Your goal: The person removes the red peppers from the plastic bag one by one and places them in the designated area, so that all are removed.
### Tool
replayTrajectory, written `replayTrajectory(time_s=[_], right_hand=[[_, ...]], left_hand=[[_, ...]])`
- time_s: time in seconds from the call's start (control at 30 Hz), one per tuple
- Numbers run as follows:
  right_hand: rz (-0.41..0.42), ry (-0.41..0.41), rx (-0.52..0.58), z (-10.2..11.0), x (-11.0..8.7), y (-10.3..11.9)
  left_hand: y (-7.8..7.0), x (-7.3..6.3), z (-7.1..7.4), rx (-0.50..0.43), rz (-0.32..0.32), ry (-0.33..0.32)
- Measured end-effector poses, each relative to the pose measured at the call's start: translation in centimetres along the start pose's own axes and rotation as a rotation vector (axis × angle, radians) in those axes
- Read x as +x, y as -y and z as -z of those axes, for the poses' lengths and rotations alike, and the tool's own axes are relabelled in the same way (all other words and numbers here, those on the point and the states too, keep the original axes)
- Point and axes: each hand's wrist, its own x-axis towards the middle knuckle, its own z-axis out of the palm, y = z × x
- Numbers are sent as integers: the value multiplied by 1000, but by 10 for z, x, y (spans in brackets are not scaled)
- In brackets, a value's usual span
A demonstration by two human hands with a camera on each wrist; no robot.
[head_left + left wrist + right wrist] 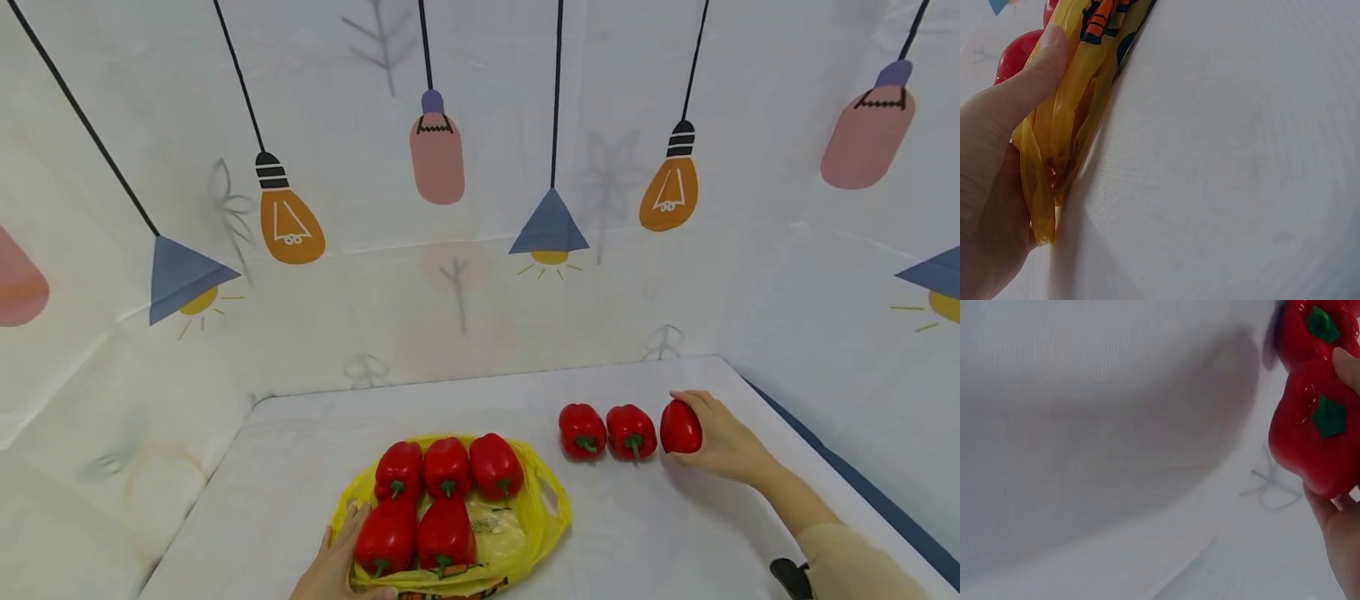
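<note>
Gripping red pepper (680, 427), fingers (693, 404) curled

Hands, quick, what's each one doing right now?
Left hand: holding the yellow plastic bag by its edge.
Right hand: curled round a red bell pepper.

Bright even light, blurry wrist views

- The white table (645, 533) was viewed from above its near edge by the head camera, aimed forward and down toward the lamp-printed backdrop (480, 167).
- The yellow bag (1066, 125) was seen at very close range from the left wrist.
- The held red pepper (1319, 437) was framed closely from the right wrist; it was also seen from the head (681, 427).
</note>
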Motion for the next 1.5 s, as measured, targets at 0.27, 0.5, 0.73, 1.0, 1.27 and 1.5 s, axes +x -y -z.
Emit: replayTrajectory(time_s=[0.27, 0.5, 0.73, 1.0, 1.27, 1.5], right_hand=[[-74, 94, 44, -12, 3, -2], [-91, 150, 56, -14, 1, -3], [-44, 149, 73, -17, -4, -5], [-93, 125, 61, -20, -3, -3], [-108, -68, 48, -9, -3, 15], [-53, -234, 91, -3, 1, 40]], left_hand=[[1, 0, -2, 27, -29, -14], [2, 1, -2, 32, -26, -19], [1, 1, -2, 29, -19, -15], [2, 1, -1, 32, -11, -9], [5, 1, -2, 29, -16, 0], [5, 2, -2, 11, -6, 2]])
